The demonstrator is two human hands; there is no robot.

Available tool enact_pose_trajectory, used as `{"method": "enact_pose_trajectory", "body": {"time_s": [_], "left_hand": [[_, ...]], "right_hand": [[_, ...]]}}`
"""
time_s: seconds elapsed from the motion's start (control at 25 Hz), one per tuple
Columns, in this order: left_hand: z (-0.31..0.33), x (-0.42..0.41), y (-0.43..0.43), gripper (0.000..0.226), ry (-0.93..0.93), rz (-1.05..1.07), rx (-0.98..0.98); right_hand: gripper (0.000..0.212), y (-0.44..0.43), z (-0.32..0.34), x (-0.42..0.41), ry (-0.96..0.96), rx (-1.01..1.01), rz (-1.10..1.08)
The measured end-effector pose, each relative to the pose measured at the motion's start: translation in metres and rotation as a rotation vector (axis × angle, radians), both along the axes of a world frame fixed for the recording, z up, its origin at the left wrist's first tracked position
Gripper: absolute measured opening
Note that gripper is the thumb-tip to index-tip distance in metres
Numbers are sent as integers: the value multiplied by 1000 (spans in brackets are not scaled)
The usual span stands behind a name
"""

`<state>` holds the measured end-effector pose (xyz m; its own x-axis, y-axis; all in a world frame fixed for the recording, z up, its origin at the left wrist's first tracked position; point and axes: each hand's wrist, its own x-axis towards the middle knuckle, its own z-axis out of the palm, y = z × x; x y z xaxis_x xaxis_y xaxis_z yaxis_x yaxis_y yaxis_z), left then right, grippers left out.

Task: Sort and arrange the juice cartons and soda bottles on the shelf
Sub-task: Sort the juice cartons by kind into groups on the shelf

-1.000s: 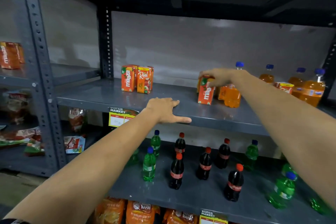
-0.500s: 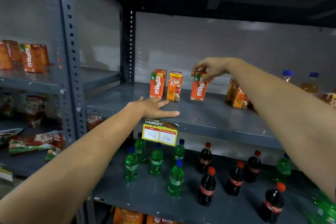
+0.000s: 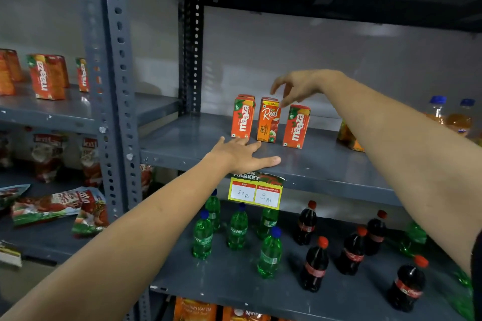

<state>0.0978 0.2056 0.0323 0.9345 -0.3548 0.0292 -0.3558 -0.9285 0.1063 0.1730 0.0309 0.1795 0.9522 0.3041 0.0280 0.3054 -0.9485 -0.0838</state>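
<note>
In the head view, the right hand (image 3: 300,86) hovers above the row of 3 juice cartons on the grey shelf (image 3: 326,164), its grip spread and empty, with the fingertips (image 3: 285,104) just over the gap between the Real apple carton (image 3: 268,120) and the right Maaza carton (image 3: 297,126). That right Maaza carton stands upright, its long axis vertical, directly below and slightly toward the person from the open fingers, a little apart from the Real carton and set a touch further forward than its 2 neighbours. The left Maaza carton (image 3: 243,118) stands upright just beside the Real carton, with another carton partly hidden behind it. The left hand (image 3: 241,155) lies flat on the shelf edge just in front of the left Maaza carton, fingers splayed and holding nothing; it looks like a brace rather than a working hand. More cartons (image 3: 348,137) lie further right on the same shelf, partly hidden behind the right forearm, and the orange soda bottles (image 3: 453,118) stand beyond them at the far right. The right hand is clearly the nearer one to those unsorted cartons, so the next fetch probably falls to it, reaching rightward along the shelf. Green and dark soda bottles (image 3: 315,263) stand loosely grouped on the shelf below.
</note>
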Motion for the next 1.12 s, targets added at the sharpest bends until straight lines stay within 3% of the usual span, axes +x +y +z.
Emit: {"method": "enact_pose_trajectory", "body": {"time_s": [0.24,0.68,0.96,1.12], "left_hand": [[-1,4,1,95,-22,-5,7],[6,-16,-9,102,73,13,58],[-4,-57,-123,114,-91,-29,69],[-6,-54,-183,114,-144,-95,58]], "right_hand": [[42,30,-16,8,-72,-211,51],[42,-21,8,-62,-32,-110,162],[37,-110,22,-95,155,-98,41],[41,-163,29,-86,139,-157,-43]]}}
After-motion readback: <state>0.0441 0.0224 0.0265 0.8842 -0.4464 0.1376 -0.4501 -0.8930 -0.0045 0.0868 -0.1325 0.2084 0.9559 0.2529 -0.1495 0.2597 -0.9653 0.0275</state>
